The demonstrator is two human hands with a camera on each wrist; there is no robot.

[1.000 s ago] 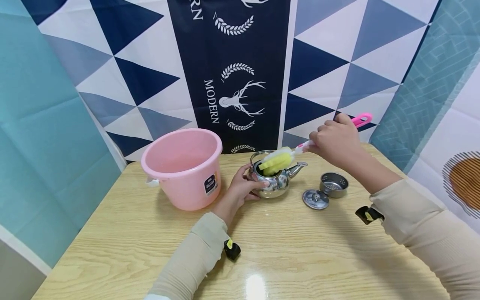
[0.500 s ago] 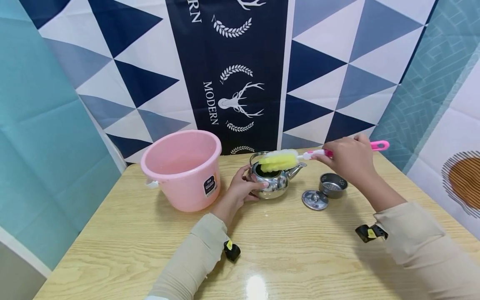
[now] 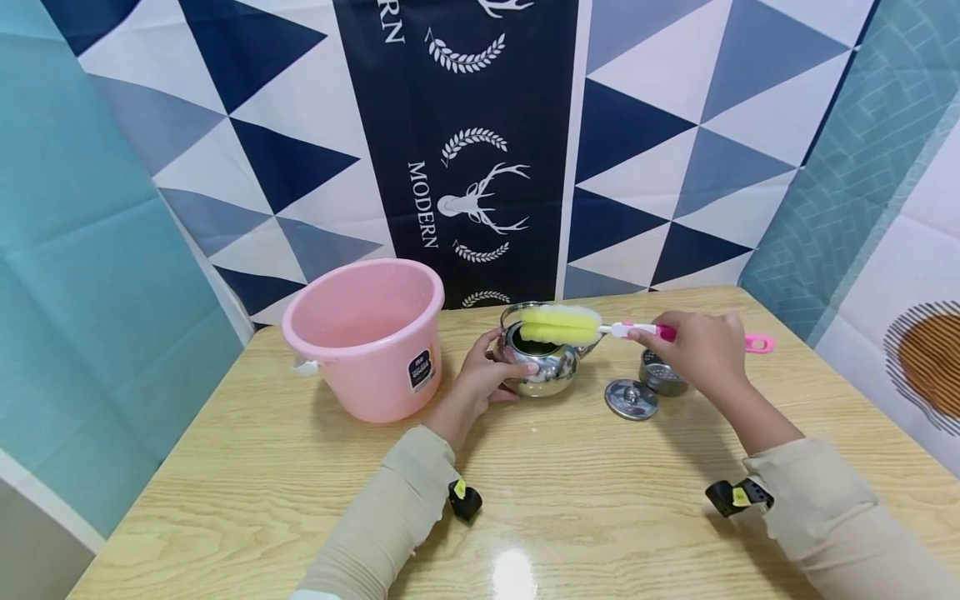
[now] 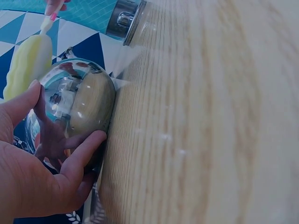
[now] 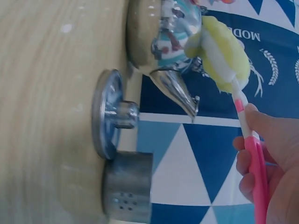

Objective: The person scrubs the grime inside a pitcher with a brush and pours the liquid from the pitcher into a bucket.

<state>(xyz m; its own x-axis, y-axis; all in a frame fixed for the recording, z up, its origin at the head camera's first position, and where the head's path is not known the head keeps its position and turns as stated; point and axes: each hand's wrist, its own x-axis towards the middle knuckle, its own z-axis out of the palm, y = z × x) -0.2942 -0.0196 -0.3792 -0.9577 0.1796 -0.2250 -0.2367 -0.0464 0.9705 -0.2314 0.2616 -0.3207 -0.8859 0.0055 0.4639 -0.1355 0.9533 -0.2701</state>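
Note:
A shiny steel teapot point(image 3: 553, 377) stands upright on the table, its round mouth uncovered and its loop handle raised. My left hand point(image 3: 483, 372) grips its left side, thumb across the front and fingers low around the body, as the left wrist view shows too. In my right hand point(image 3: 703, 350) is a bottle brush with a pink-and-white handle, held level. Its yellow-and-white sponge head point(image 3: 562, 325) lies over the teapot's mouth, hiding part of the opening and most of the spout. The right wrist view shows the spout point(image 5: 175, 91) and my fingers curled round the brush handle point(image 5: 256, 172).
Right of the teapot, a steel lid point(image 3: 632, 400) lies knob up beside a perforated strainer cup point(image 3: 660, 377), partly behind my right hand. A pink bucket point(image 3: 375, 379) stands to the left. A patterned cloth point(image 3: 465, 208) hangs along the table's back edge.
My right hand has come down, bringing the brush from a steep slant to level. The sponge head has risen from the teapot's mouth to above it. My left hand and the teapot stay put.

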